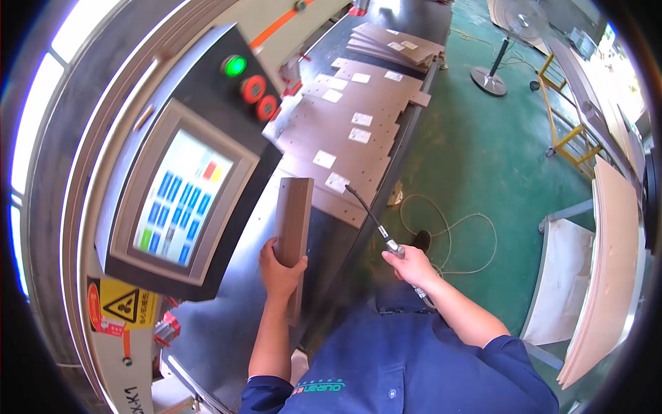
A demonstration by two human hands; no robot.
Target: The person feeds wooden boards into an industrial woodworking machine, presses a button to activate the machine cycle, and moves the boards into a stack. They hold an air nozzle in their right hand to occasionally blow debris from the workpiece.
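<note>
My left hand (281, 268) grips a long, narrow brown piece (295, 210) upright in the view, its fingers wrapped round the lower half. My right hand (408, 265) is closed on an air tool (394, 245) with a metal body, a long black nozzle reaching up-left and a hose trailing below it. The nozzle's tip is over brown panels (338, 124) with white labels and small holes, spread along a dark steel worktable (245, 310). A control box (227, 103) with a lit screen, a green button and two red buttons stands left of my hands.
A second stack of panels (372, 38) lies farther along the table. On the green floor are a looped cable (486, 221) and a fan stand (489, 81). At right are a yellow trolley (565, 134) and leaning boards (596, 276). A machine frame with a yellow warning label (124, 303) runs along the left.
</note>
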